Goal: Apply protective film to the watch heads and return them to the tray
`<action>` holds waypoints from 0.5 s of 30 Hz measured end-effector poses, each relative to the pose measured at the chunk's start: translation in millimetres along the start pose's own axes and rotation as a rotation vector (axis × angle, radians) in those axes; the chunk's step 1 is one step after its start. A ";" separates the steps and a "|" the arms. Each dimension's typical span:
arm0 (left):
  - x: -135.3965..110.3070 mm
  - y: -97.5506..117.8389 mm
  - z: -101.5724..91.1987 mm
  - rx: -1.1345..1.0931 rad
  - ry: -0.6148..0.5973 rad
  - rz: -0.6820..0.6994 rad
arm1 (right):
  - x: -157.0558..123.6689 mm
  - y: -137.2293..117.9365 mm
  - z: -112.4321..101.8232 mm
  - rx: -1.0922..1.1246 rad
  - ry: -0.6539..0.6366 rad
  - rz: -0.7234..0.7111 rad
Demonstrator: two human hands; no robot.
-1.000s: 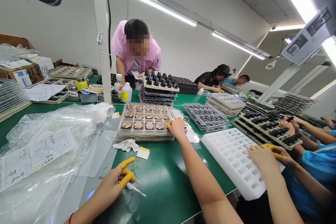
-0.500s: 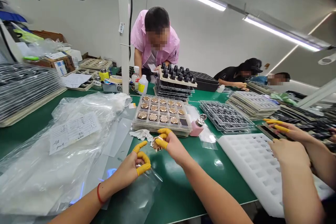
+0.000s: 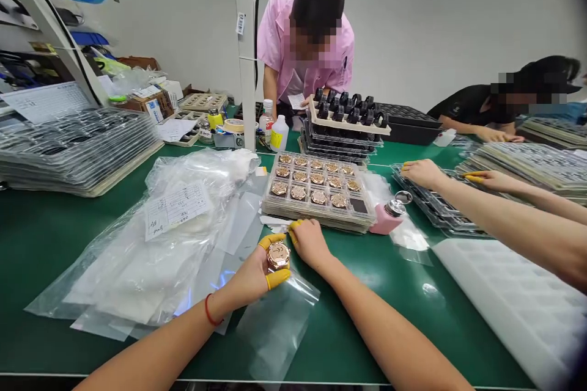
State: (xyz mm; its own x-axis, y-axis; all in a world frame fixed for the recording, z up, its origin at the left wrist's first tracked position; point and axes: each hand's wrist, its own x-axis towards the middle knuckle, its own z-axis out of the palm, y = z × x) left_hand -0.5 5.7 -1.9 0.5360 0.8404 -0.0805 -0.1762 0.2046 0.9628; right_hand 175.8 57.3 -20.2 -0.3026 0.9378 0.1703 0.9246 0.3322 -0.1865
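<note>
Shiny, faceted rose-gold case (image 3: 278, 255) changed hands | left hand (image 3: 252, 271) clasped around it | right hand (image 3: 312, 244): grip unclear

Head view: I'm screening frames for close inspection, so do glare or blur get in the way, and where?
Head view: a bright glare spot sits on the green tabletop, and highlights streak the clear bag below the left hand; head view, lower right: the white foam tray looks soft; head view, center: the gold-toned piece in that hand looks fairly crisp.
</note>
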 end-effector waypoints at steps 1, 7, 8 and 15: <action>-0.2 -0.9 -0.7 0.037 0.009 -0.008 | -5.2 2.1 -6.0 0.020 0.016 0.008; 0.2 -7.8 -6.2 0.219 0.044 0.030 | -37.3 1.7 -37.7 0.324 0.198 -0.042; 0.8 -8.4 -6.5 0.223 0.049 0.033 | -39.5 -0.6 -36.1 0.328 0.176 -0.055; 4.3 -6.0 -8.4 0.140 0.024 -0.016 | -30.6 4.5 -10.3 0.164 -0.129 0.152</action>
State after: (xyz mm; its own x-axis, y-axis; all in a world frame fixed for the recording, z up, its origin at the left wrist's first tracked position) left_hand -4.0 12.3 -10.2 0.5177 0.8496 -0.1011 -0.0499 0.1480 0.9877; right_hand 191.6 29.1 -16.3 -0.2000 0.9798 0.0057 0.9149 0.1888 -0.3568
